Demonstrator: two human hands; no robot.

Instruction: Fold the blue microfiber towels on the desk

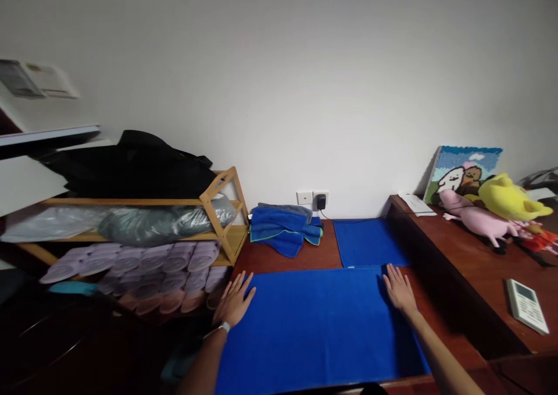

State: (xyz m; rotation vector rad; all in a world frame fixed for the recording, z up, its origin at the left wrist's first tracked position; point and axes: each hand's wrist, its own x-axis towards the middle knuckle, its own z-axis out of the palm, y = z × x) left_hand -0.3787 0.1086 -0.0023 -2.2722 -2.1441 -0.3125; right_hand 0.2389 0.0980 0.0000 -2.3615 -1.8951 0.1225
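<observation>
A large blue towel lies spread flat on the reddish-brown wooden table. At its far left corner rests my left hand, fingers stretched out, with a watch on the wrist. My right hand lies flat near the far right corner of the towel, fingers extended and pointing toward the wall. Behind the spread towel is a smaller folded blue towel, lying flat. Further left, a loose pile of blue and grey towels with green edging sits against the wall.
Left of the table stands a wooden rack with slippers, plastic-wrapped items and a black bag. A raised wooden surface on the right bears plush toys, a picture and a calculator-like device. A plug sits in the wall socket.
</observation>
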